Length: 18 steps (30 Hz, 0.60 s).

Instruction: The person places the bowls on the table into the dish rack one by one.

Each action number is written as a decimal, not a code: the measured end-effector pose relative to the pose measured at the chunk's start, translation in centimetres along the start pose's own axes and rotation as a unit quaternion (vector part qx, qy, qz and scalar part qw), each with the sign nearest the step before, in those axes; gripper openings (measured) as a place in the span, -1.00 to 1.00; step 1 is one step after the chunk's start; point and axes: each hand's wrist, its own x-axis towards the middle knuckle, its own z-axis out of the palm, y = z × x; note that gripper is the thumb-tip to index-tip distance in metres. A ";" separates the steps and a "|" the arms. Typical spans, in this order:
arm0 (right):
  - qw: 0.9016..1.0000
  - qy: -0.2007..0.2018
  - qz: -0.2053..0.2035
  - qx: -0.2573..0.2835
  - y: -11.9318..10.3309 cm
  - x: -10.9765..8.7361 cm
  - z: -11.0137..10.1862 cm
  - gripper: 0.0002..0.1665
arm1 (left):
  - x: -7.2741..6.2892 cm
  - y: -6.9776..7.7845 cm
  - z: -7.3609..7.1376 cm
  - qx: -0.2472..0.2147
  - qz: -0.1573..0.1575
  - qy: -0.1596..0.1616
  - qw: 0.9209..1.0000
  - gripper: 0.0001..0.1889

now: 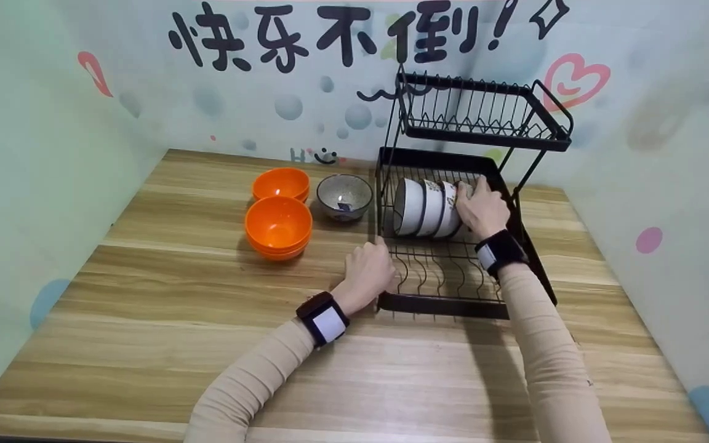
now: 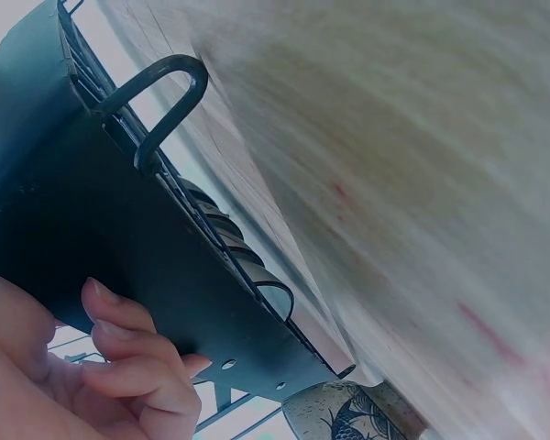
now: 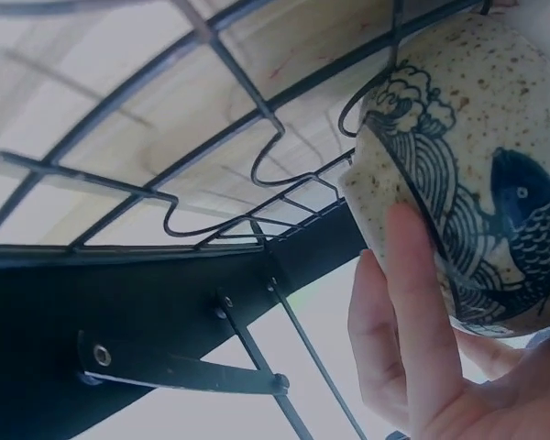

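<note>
My right hand (image 1: 484, 212) reaches into the lower tier of a black two-tier dish rack (image 1: 447, 306). It grips a speckled bowl with a dark blue fish and wave pattern (image 3: 495, 101), fingers along the rim and outer wall; in the head view the hand mostly hides this bowl. Just left of it, several white bowls (image 1: 413, 206) stand on edge in a row on the wires. At the rack's front left, my left hand (image 1: 370, 274) holds the side, its curled fingers (image 2: 133, 353) against the dark side panel (image 2: 73, 202).
Left of the rack, a grey speckled bowl (image 1: 345, 194) sits upright on the wooden table (image 1: 207, 320). Two stacks of orange bowls, one at the front (image 1: 279, 224) and one behind (image 1: 280, 183), stand beside it. The upper tier (image 1: 484, 138) overhangs the back of the lower one.
</note>
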 end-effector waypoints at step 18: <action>0.999 -0.009 -0.050 0.010 -0.3 -3.2 -3.0 -0.26 | 0.1 -0.2 -0.2 0.000 0.005 0.004 1.000 -0.70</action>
